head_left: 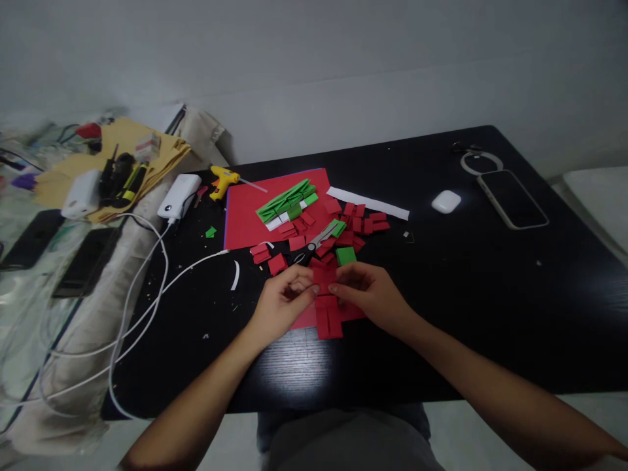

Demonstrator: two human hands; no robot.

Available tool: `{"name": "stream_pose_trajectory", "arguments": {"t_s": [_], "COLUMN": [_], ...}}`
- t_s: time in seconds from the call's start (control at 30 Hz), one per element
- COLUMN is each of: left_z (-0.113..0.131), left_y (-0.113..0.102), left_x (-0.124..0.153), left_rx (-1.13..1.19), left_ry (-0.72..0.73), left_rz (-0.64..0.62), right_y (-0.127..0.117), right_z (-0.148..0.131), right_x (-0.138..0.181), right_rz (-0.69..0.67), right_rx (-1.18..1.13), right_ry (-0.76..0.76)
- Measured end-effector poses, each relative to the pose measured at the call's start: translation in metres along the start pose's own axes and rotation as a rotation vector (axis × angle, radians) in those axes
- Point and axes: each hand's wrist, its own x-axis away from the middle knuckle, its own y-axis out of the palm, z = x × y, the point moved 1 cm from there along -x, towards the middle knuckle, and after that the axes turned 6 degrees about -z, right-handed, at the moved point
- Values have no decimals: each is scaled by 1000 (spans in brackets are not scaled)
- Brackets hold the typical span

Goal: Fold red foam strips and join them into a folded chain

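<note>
Between my two hands is a folded red paper piece [326, 280], pinched at its left edge by my left hand [287, 297] and at its right edge by my right hand [371, 291]. Directly below it, a red paper piece with two flaps [328, 318] hangs over the edge of a red sheet; whether the two pieces are joined I cannot tell. Just beyond my fingers lie scissors [314, 246] among several small folded red papers [360, 222]. A folded green paper square [346, 256] sits near my right fingertips.
Folded green strips [287, 200] rest on a large red sheet [240, 219]. Behind my hands are a yellow glue gun [224, 181] and a white paper strip [367, 201]. A power bank [179, 196] with white cables stands left; a white earbud case [446, 201] and phone [513, 199] lie right.
</note>
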Motion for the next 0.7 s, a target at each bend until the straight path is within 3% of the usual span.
{"name": "stream_pose_trajectory", "arguments": {"t_s": [0.7], "left_z": [8], "left_y": [-6], "left_x": [2], "left_rx": [-172], "left_ry": [115], "left_rz": [8], "right_y": [0], "right_z": [-11], "right_x": [7], "right_rz": [-44], "right_rx": [76], "right_ry": [-74]}}
